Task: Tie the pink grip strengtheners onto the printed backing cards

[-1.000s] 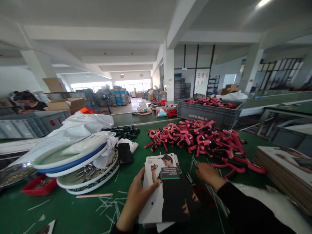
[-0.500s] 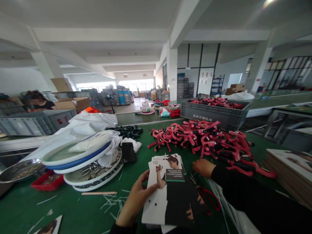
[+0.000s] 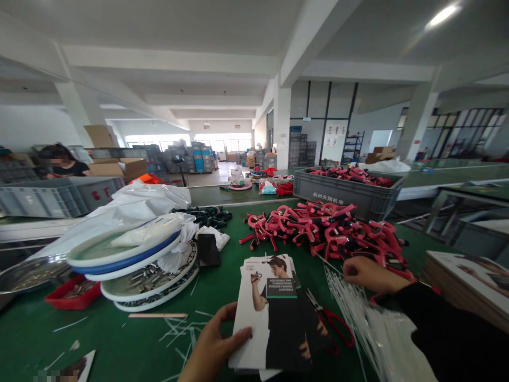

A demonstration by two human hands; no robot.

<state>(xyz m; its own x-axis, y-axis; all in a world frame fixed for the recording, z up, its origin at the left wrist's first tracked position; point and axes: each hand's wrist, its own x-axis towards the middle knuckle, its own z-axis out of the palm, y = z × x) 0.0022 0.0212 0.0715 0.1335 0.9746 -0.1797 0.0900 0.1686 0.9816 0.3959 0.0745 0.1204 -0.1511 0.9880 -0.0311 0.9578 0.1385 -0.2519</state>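
Note:
My left hand is closed on the left edge of a stack of printed cardboard cards, thumb on top, the stack resting low over the table. The top card shows a person and grip-strengthener lettering. My right hand has its fingers pinched together above a bundle of white cable ties. One thin white tie runs to its fingertips. Red-handled scissors lie between the cards and the bundle, blades partly apart. Beyond both hands is a heap of pink-and-black hand grips.
A grey crate of more grips stands behind the heap. Stacked round trays with metal parts, a red tray and a metal bowl are left. More cards are stacked right. A co-worker is far left.
My right hand has moved right, away from the cards and over the cable ties, with a tie now trailing from its fingers. My left hand stays on the card stack.

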